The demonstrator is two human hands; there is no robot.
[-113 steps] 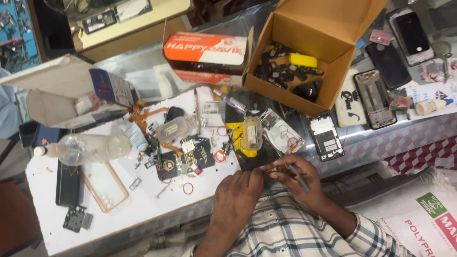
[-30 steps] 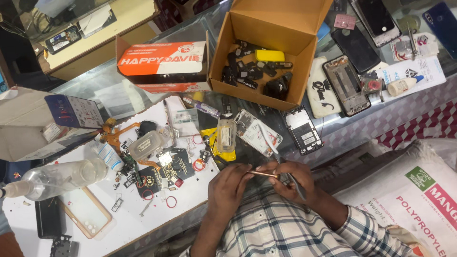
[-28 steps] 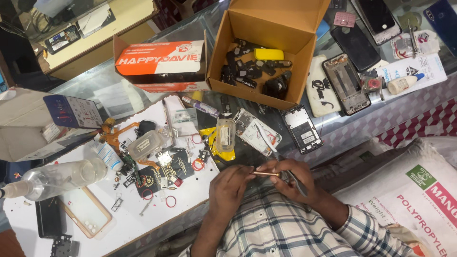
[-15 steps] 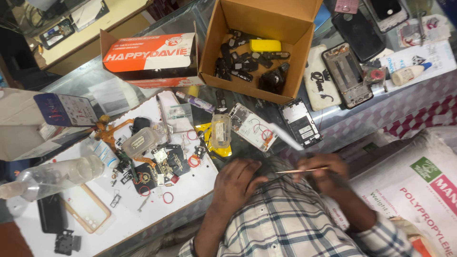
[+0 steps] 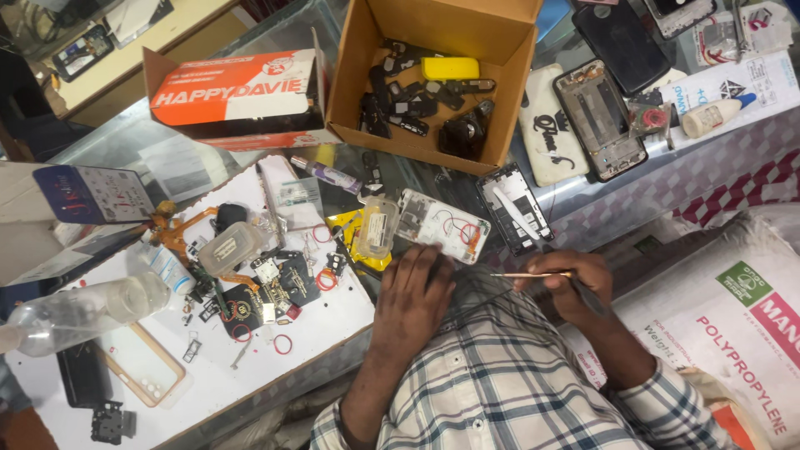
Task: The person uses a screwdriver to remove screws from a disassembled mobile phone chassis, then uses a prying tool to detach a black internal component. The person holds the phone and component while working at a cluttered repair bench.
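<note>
My right hand (image 5: 571, 287) grips a thin gold-coloured tweezers (image 5: 527, 274) that points left, together with a dark tool handle (image 5: 587, 298), just below the counter edge. My left hand (image 5: 414, 287) rests palm down, fingers curled, at the counter edge below an opened white phone body (image 5: 442, 225) with red wires. A dark phone frame (image 5: 515, 208) with a white spudger on it lies just above my right hand. What lies under my left hand is hidden.
An open cardboard box (image 5: 358, 83) of dark phone parts stands at the back. A red and white carton (image 5: 237, 92) lies left of it. Circuit boards, red rings and small parts litter the white mat (image 5: 333, 321). A clear bottle (image 5: 79, 312) lies left. A white woven sack (image 5: 733, 325) sits right.
My hands have moved apart: the left has gone down onto the counter edge, the right has drawn away to the right with the tweezers. The view has shifted so the counter sits higher.
</note>
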